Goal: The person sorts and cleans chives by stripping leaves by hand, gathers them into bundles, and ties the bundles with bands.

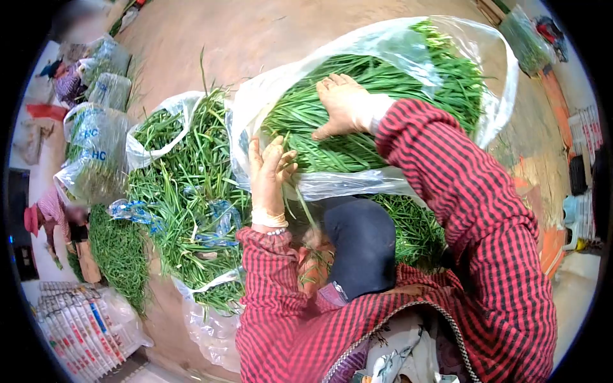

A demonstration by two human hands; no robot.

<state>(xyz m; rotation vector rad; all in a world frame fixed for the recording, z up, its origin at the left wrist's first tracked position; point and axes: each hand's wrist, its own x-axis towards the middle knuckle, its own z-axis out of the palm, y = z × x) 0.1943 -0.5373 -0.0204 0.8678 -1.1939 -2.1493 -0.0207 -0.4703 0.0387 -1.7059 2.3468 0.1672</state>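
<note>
A large clear plastic bag (255,96) lies open in front of me, full of long green leafy stalks (383,76) with paler ends at the upper right. Flat on the stalks rests my right hand (345,105), its fingers spread. My left hand (269,172) is at the bag's near left edge, fingers raised and apart, beside a few loose leaves. Both hands seem to wear thin gloves. Left of the bag is a heap of loose green stalks (185,191) in another plastic bag.
Wrapped bundles (99,150) stand at the left, near two other people. More greens (118,255) lie on the floor (172,38). Stacked packs (96,325) sit at the lower left. Another bag of greens (527,41) is at the upper right.
</note>
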